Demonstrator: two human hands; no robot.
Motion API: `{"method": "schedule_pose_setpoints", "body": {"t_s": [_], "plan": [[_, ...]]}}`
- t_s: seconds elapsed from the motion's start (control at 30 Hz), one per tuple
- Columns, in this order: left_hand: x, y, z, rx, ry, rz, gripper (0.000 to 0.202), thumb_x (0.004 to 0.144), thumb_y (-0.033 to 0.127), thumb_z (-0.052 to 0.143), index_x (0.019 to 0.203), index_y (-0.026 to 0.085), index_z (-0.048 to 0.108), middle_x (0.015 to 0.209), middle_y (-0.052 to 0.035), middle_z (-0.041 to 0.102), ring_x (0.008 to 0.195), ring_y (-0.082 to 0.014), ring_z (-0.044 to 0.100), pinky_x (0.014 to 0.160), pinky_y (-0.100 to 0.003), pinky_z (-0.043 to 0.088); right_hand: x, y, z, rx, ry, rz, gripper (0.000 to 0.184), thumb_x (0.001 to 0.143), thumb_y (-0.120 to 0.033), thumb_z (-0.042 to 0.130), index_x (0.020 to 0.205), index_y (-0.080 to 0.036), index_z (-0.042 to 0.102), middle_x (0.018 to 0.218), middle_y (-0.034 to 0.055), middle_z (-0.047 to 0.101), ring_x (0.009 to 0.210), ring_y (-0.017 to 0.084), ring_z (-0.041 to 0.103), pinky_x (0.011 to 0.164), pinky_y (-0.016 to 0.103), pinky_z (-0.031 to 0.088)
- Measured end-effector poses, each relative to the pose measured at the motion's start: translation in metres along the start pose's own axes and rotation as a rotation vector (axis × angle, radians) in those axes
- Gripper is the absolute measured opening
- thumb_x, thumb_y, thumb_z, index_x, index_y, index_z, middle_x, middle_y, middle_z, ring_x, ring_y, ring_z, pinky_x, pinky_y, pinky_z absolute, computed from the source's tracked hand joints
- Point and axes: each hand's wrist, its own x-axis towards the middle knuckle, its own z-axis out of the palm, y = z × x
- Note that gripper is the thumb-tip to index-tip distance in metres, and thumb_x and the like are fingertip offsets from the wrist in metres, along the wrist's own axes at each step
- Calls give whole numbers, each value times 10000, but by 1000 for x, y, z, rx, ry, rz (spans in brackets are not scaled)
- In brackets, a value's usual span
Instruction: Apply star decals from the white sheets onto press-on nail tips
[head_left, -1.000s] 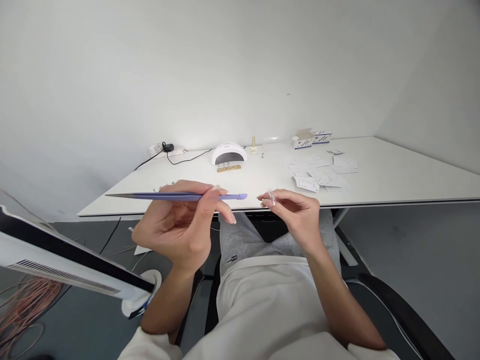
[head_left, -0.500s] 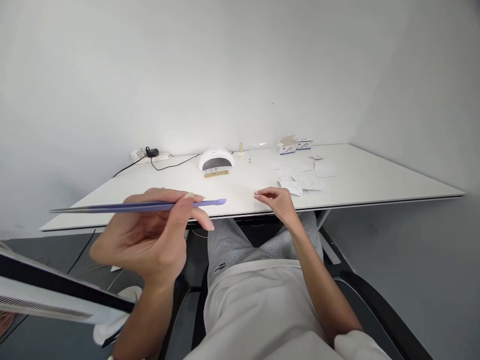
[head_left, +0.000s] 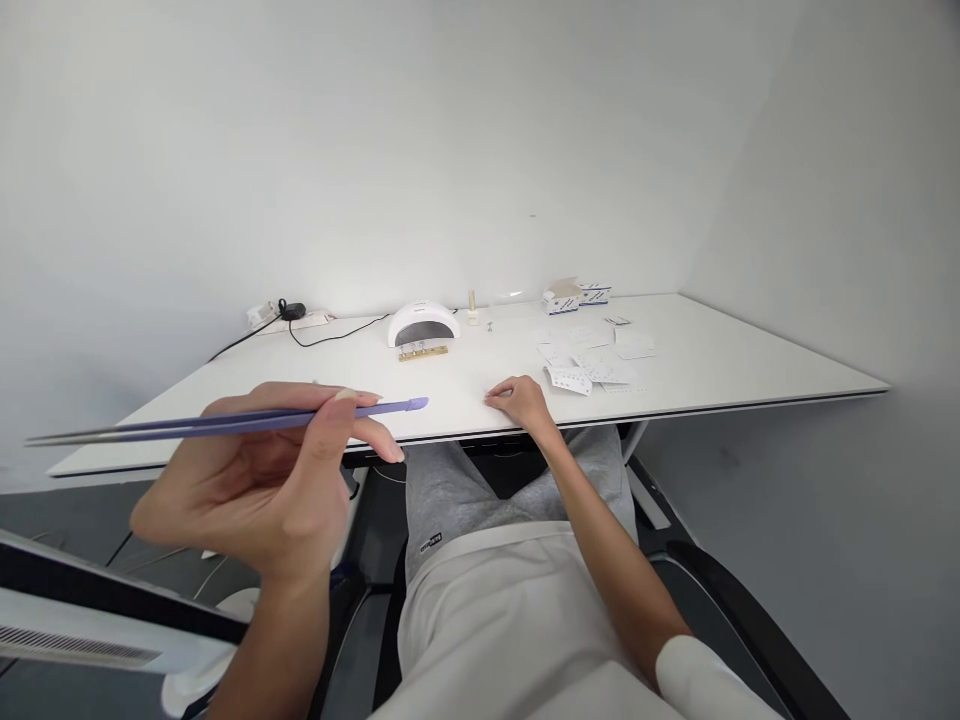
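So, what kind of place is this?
Probably a nail-art work corner: there's a white domed lamp on the table, a small bottle like nail polish near it, and purple tweezers in the left hand.

The white desk bears a power strip near its back left corner. A black cable runs toward a domed nail lamp; a gold display stand lies just in front of it. A polish bottle and two cartons stand near the back edge, with white sheets spread toward the front.
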Motion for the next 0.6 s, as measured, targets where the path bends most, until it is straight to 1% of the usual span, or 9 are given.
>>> {"method": "schedule_pose_setpoints", "body": {"t_s": [0.1,0.23,0.33,0.4,0.47,0.53,0.6], "plan": [[-2,2,3,-1,14,26,125,716,118,734,612,105,666,619,-50,666,408,-176,613,310,-271,451,-2,-3,-2,-40,4,-7,247,928,-360,583,1071,-169,646,1133,75,654,1010,199,633,897,417,524],[-4,6,7,-19,39,3,155,729,138,739,603,119,651,641,-43,665,415,-164,611,298,-253,403,-5,-4,-5,-55,23,-21,243,925,-372,586,1028,-165,659,1095,69,671,1000,195,638,910,421,515],[-3,6,7,-39,6,21,159,711,139,751,585,125,656,625,-38,664,418,-172,614,305,-271,419,-6,-3,-6,-37,38,-33,245,926,-379,583,1011,-164,663,1081,68,677,992,192,641,907,418,515],[-2,4,7,-54,27,20,150,709,120,749,588,126,662,613,-32,661,420,-163,612,314,-263,412,-7,-1,-7,-8,46,-46,233,917,-370,598,990,-160,669,1062,64,685,982,189,644,905,417,513],[0,3,7,-67,44,25,143,696,115,758,582,126,671,593,-28,656,410,-156,604,316,-257,404,-11,1,-9,32,60,-62,178,876,-330,652,931,-168,699,1018,57,710,967,191,651,908,390,506],[1,2,6,-57,26,31,125,675,125,770,583,123,686,585,-34,659,406,-162,604,316,-262,419,-18,2,-11,74,83,-78,111,820,-265,695,885,-184,734,988,57,732,969,202,652,910,352,491],[1,2,6,-40,1,15,113,666,137,779,594,119,693,599,-44,668,417,-169,613,321,-268,435,-29,2,-16,111,107,-87,131,790,-216,695,903,-191,757,997,71,739,990,219,644,904,335,480]]}}
